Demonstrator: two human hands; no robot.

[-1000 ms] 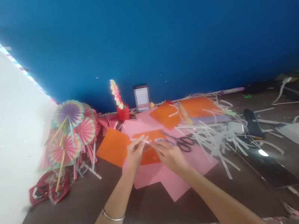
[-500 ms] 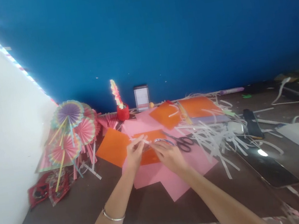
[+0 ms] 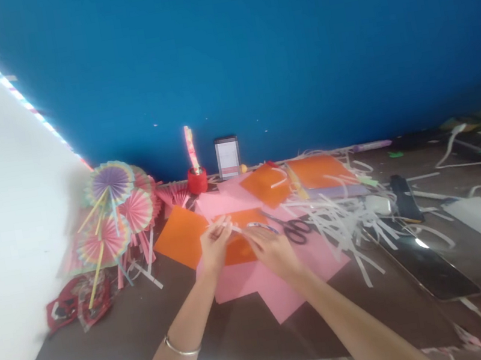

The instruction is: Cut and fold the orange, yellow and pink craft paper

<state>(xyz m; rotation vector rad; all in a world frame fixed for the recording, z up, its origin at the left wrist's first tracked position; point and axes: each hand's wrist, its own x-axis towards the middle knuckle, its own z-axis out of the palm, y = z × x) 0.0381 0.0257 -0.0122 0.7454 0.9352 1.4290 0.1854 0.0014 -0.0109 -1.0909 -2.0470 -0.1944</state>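
Over orange paper (image 3: pixel 241 256), my left hand (image 3: pixel 214 245) is closed in a pinch on a thin white strip (image 3: pixel 235 227). The strip runs across to my right hand (image 3: pixel 272 249), whose fingertips are closed on its other end. Partly behind my right fingers shows a white and blue curved item (image 3: pixel 260 225), perhaps a tape roll; its rest is covered. Dark-handled scissors (image 3: pixel 296 230) lie just right of that hand. Pink sheets (image 3: pixel 282 301) spread beneath the orange paper.
Folded paper fans (image 3: pixel 111 185) stand at left, near red wrapped packets (image 3: pixel 77 303). A red holder (image 3: pixel 197 181) is by the blue wall. White paper strips (image 3: pixel 333 220) heap at right, beside a phone (image 3: pixel 441 270) with a cable.
My left hand has shifted slightly left, widening the small gap between my hands. The decorated paper piece in the red holder has turned and looks more upright. My right hand stays nearly in place.
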